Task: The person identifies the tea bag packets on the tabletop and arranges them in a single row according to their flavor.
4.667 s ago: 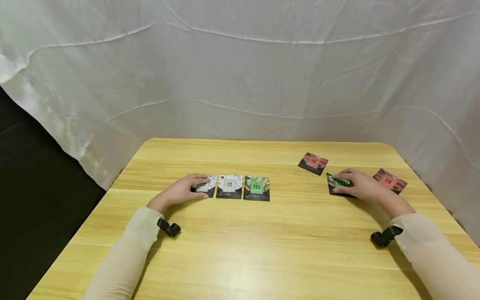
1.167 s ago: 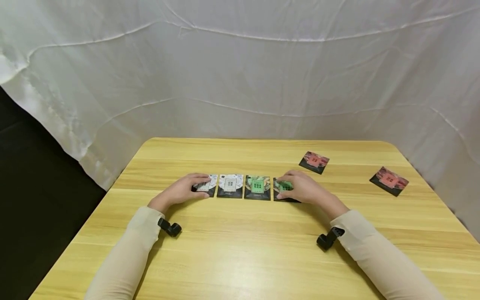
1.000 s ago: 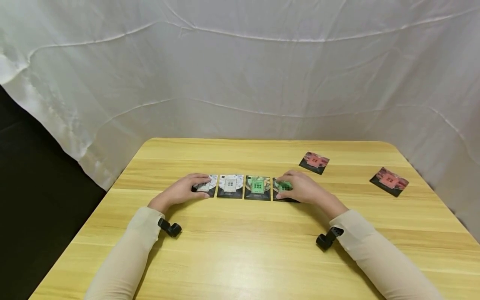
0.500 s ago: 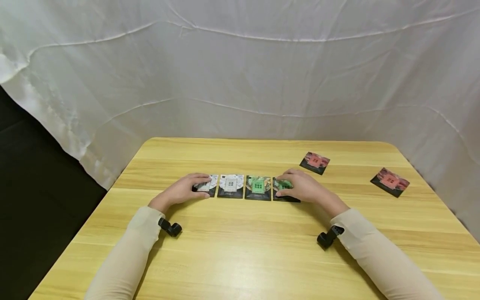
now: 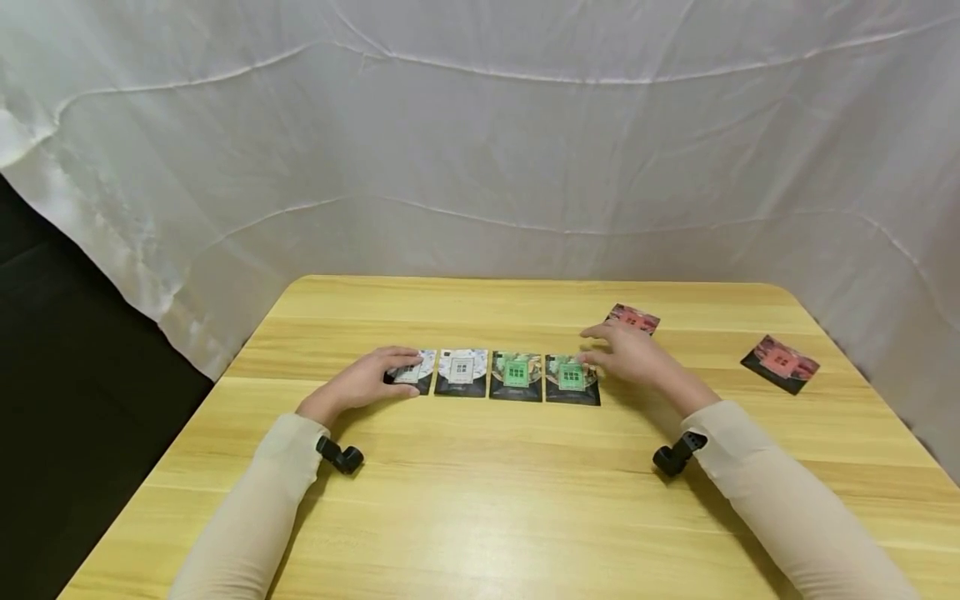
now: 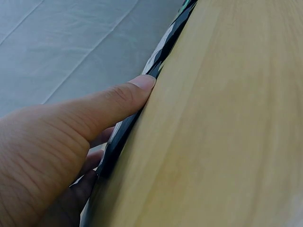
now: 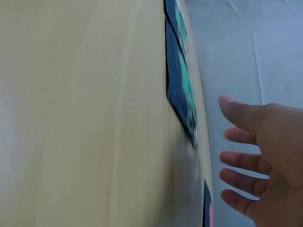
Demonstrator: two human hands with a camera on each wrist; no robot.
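My left hand (image 5: 363, 382) rests on the leftmost white-and-black flat packet (image 5: 415, 375), covering its left part. In the left wrist view the thumb touches that packet's near edge. A second white packet (image 5: 461, 372), a green packet (image 5: 516, 377) and another green packet (image 5: 573, 381) continue the row to the right, with narrow gaps. Above the table, just right of the last green packet, my right hand (image 5: 637, 354) has its fingers spread and holds nothing. It partly hides a red packet (image 5: 637, 318) behind it.
Another red packet (image 5: 780, 364) lies askew near the right side of the wooden table (image 5: 480, 500). A pale cloth (image 5: 480, 150) hangs behind the table's far edge. Dark ground (image 5: 75, 400) shows at the left.
The right hand brought a green packet leftward from the right side to the row's end. It has since let go, lifted and moved right toward the red packet. The left hand has stayed put.
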